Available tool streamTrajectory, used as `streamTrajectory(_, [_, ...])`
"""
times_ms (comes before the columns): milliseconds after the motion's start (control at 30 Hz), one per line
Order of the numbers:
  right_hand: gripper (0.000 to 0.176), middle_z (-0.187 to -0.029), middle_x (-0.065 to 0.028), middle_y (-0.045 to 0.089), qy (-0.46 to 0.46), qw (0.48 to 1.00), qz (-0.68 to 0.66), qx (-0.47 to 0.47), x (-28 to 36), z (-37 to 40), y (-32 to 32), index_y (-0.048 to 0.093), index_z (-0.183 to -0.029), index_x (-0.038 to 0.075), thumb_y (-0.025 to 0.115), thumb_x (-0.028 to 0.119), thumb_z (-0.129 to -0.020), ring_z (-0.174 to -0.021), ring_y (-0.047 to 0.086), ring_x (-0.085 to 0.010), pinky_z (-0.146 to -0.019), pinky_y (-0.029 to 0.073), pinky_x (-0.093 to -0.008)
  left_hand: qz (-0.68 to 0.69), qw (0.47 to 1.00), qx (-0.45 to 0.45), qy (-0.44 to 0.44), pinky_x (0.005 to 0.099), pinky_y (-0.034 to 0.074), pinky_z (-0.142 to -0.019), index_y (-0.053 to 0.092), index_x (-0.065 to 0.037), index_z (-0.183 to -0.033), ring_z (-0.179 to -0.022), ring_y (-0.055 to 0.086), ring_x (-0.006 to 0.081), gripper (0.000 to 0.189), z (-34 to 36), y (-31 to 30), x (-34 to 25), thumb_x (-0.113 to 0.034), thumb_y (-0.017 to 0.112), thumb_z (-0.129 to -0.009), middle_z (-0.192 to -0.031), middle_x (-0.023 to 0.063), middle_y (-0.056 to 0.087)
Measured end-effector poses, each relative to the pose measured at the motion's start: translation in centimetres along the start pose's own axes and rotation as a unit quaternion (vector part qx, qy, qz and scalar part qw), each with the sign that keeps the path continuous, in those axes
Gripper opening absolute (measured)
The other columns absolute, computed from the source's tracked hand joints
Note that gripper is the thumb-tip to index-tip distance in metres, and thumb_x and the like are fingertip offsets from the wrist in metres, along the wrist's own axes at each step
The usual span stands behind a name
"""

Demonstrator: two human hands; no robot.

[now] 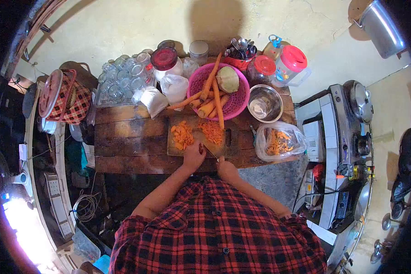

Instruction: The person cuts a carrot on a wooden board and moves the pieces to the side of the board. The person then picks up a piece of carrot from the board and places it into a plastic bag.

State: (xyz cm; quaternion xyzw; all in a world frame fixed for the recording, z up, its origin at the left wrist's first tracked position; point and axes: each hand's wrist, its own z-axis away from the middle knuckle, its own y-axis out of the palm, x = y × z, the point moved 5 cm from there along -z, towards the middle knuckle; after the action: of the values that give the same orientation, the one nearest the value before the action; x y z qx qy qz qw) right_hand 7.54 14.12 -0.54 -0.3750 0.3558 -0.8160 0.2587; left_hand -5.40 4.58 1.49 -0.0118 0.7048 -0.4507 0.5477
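My right hand (pixel 228 170) is closed around the handle of a knife (pixel 211 149), whose blade points up and left over the front of a wooden cutting board (pixel 192 122). Fingers curled, my left hand (pixel 194 155) rests at the board's front edge beside the blade; what is in it, if anything, is too small to make out. Chopped carrot pieces (pixel 182 135) lie on the board's left part. Finely cut carrot shreds (pixel 212 132) are heaped on its right part, just beyond the blade.
Behind the board, a pink basket (pixel 246 98) holds whole carrots (pixel 208 86) and a cabbage (pixel 228 79). To the right are a steel bowl (pixel 266 103) and a plastic bag (pixel 297 141) with cut carrots. Glasses (pixel 123 77) on a tray and lidded jars (pixel 164 59) line the back.
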Motion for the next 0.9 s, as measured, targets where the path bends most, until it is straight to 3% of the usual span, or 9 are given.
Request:
streamTrajectory(100, [0.028,-0.076,-0.028,0.06,0.026,1.0,-0.011,0.001,0.2,-1.0,0.3,0.045,-0.096,-0.002,0.044,0.025,-0.089,-0.073,0.06,-0.0443,-0.064,0.048,-0.0522,0.001,1.0,-0.009,0.003,0.0394,0.048,-0.06,0.048,-0.004,-0.083,-0.066,0.061,0.0311,0.019,-0.1,0.0,0.0,-0.007,0.063,-0.071,-0.066,0.0129,0.056])
streamTrajectory(167, [0.029,-0.077,-0.029,0.06,-0.061,0.997,-0.034,-0.017,1.3,-1.4,-0.8,0.044,-0.097,-0.003,0.043,0.026,-0.09,-0.074,0.06,-0.0442,-0.064,0.048,-0.052,0.008,0.999,-0.02,0.026,0.0396,0.048,-0.06,0.048,-0.003,-0.083,-0.066,0.06,0.0313,0.018,-0.1,0.0,-0.1,-0.006,0.063,-0.071,-0.066,0.0129,0.056])
streamTrajectory(200, [0.029,-0.077,-0.029,0.06,-0.061,0.997,-0.034,-0.017,1.5,-1.1,-1.1,0.044,-0.097,-0.003,0.043,0.026,-0.09,-0.074,0.06,-0.0442,-0.064,0.048,-0.052,0.008,0.999,-0.02,0.026,0.0396,0.048,-0.06,0.048,-0.003,-0.083,-0.066,0.06,0.0313,0.018,0.0,0.2,0.0,-0.006,0.063,-0.071,-0.066,0.0129,0.056])
streamTrajectory(367, [0.029,-0.078,-0.0276,0.06,0.007,1.0,-0.028,-0.008,1.3,0.1,-0.6,0.047,-0.097,-0.004,0.042,0.024,-0.09,-0.073,0.06,-0.0437,-0.064,0.049,-0.0507,0.003,1.0,-0.01,-0.005,0.0398,0.047,-0.06,0.049,-0.003,-0.083,-0.066,0.06,0.0325,0.018,0.0,0.5,0.5,-0.005,0.063,-0.071,-0.066,0.0135,0.056])
streamTrajectory(600, [0.03,-0.078,-0.0285,0.06,-0.04,0.999,-0.018,-0.022,2.1,-1.5,-1.2,0.046,-0.1,-0.004,0.044,0.024,-0.089,-0.075,0.06,-0.0444,-0.064,0.048,-0.0518,-0.012,1.0,-0.001,-0.004,0.039,0.048,-0.062,0.049,0.0,-0.082,-0.069,0.061,0.0312,0.024,-0.1,0.0,-0.1,-0.007,0.067,-0.067,-0.071,0.015,0.059])
streamTrajectory(667, [0.029,-0.078,-0.0293,0.06,-0.009,0.999,-0.034,0.021,1.9,-1.0,-1.4,0.046,-0.098,-0.004,0.044,0.024,-0.09,-0.076,0.06,-0.0448,-0.066,0.048,-0.0522,0.028,0.999,0.007,-0.016,0.0397,0.047,-0.062,0.049,-0.001,-0.083,-0.069,0.061,0.032,0.025,0.0,-0.4,-0.4,-0.008,0.067,-0.067,-0.07,0.0148,0.058])
streamTrajectory(900, [0.029,-0.08,-0.0295,0.06,0.04,0.998,-0.049,-0.017,2.0,-1.6,0.2,0.045,-0.098,-0.004,0.043,0.024,-0.089,-0.077,0.059,-0.045,-0.069,0.047,-0.0519,-0.002,1.0,-0.017,-0.014,0.0388,0.047,-0.059,0.046,-0.002,-0.084,-0.066,0.06,0.0321,0.019,0.1,-0.4,-0.5,-0.005,0.061,-0.073,-0.067,0.0138,0.055])
